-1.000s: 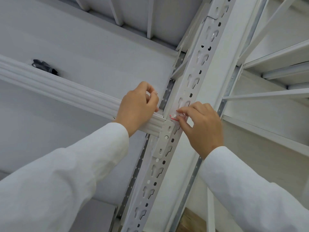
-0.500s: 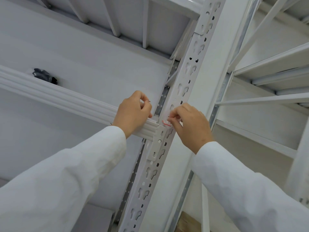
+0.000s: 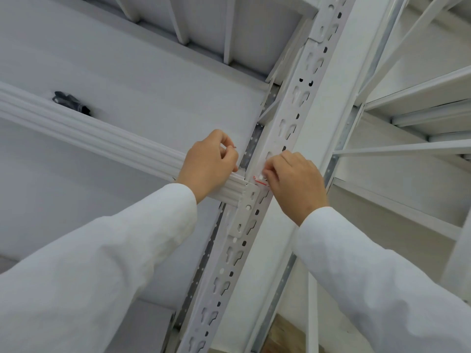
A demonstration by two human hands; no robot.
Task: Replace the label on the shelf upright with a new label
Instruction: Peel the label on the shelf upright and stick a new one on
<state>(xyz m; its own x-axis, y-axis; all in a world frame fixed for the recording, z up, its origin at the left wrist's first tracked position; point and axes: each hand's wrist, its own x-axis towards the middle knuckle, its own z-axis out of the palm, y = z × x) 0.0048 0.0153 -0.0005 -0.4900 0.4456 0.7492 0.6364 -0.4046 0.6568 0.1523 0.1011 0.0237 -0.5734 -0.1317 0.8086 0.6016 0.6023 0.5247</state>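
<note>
Your right hand [image 3: 295, 184] pinches the red-edged label [image 3: 260, 181], mostly hidden, against the upright [image 3: 288, 118]; your left hand [image 3: 209, 161] pinches something tiny, unidentifiable.

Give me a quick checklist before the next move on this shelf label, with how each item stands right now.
1. Right hand on the label: ok, fingertips are at its red-edged corner on the shelf upright.
2. Label's corner lifted: cannot tell, fingers cover most of it.
3. Left hand steady: ok, it rests on the shelf beam beside the upright.
4. Left hand holding something: ok, its fingers pinch a small piece; cannot tell what it is.
5. Print on the label readable: cannot tell, too small.
</note>
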